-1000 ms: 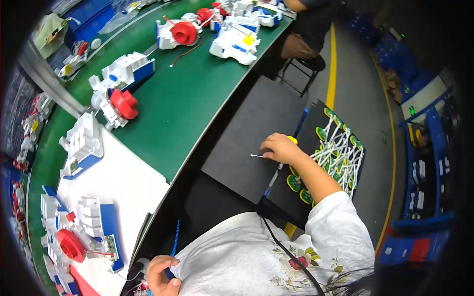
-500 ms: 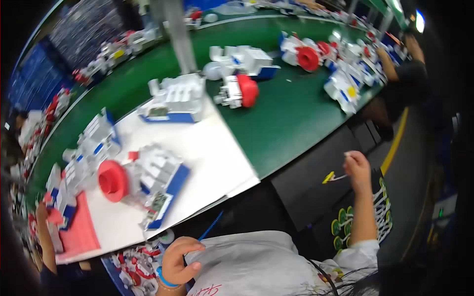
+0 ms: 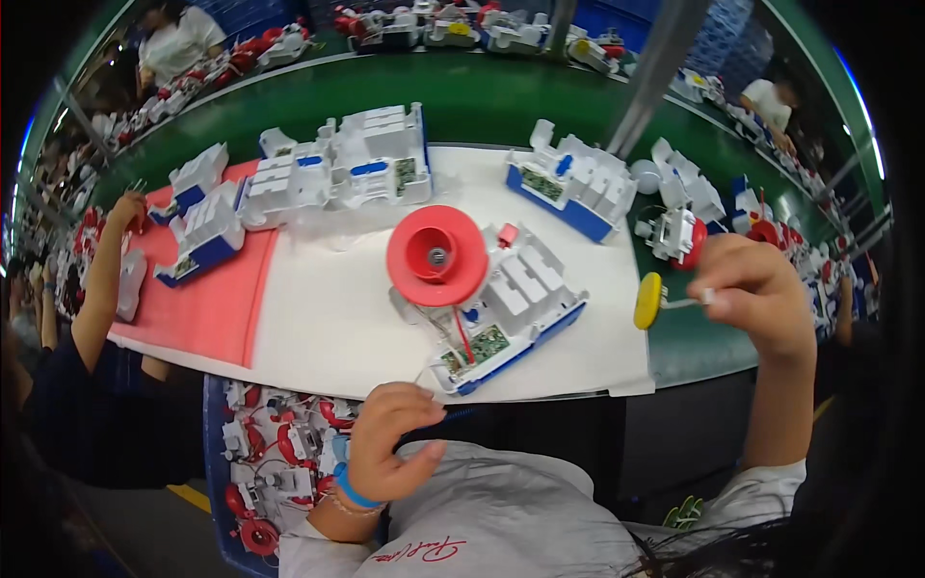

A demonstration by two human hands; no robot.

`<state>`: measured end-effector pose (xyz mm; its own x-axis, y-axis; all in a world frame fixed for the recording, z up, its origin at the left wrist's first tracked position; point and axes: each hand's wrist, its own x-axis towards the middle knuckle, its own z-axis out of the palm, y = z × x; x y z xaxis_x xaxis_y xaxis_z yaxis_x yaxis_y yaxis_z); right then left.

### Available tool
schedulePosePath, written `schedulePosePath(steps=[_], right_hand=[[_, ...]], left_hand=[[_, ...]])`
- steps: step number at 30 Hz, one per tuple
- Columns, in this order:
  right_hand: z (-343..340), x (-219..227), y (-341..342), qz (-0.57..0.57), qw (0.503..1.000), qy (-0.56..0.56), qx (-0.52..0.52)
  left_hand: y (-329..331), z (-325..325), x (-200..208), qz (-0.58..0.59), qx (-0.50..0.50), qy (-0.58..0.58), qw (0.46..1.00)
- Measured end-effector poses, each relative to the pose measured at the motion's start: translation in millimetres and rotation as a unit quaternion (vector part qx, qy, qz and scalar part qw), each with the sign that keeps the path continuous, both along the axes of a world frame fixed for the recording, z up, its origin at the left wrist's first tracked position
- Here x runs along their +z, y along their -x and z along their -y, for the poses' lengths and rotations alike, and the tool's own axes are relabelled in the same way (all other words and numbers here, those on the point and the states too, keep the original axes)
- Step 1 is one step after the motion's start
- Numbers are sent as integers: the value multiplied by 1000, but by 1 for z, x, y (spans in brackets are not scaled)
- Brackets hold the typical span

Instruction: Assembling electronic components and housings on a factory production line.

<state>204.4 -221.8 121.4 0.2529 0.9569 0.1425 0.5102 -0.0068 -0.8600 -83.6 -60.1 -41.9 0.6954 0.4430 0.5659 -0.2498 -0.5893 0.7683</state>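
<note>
Between thumb and fingers, my right hand (image 3: 756, 289) pinches the white plug end of a short cable, from which a round yellow disc (image 3: 649, 301) hangs to the left. My left hand (image 3: 393, 441), with a blue wristband, holds nothing; its fingers and thumb are apart at the table's front edge. Just beyond it lies an open white-and-blue plastic housing (image 3: 528, 294) with a green circuit board (image 3: 477, 349) at its near corner. A red round cup-shaped part (image 3: 436, 255) rests at its left side, and a red wire runs down to the board.
More housings stand at the back left (image 3: 381, 154) and back right (image 3: 570, 178) of the white sheet (image 3: 318, 318). Left of it lies a red mat (image 3: 207, 323), where a co-worker's arm (image 3: 104, 279) reaches in. A blue bin (image 3: 220, 482) of red-and-white parts sits below. A metal post (image 3: 660, 77) rises behind.
My view has swung to the right and nearer the table. The right hand has carried the yellow disc from beside the table up over its right part. My left hand stays open.
</note>
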Motion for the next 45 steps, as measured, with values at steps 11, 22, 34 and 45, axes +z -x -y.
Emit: schedulePosePath(steps=[11, 22, 34, 45], right_hand=[[-98, -94, 64, 482, 862, -10, 159], [-121, -133, 76, 589, 784, 10, 195], [-131, -126, 83, 638, 726, 85, 243], [-132, -122, 78, 626, 728, 103, 262]], left_hand=[[-34, 6, -34, -111, 154, -71, 979], [-37, 0, -50, -67, 138, -94, 984], [-36, -3, -58, -47, 134, -99, 985], [-36, -3, -60, -44, 135, -106, 984]])
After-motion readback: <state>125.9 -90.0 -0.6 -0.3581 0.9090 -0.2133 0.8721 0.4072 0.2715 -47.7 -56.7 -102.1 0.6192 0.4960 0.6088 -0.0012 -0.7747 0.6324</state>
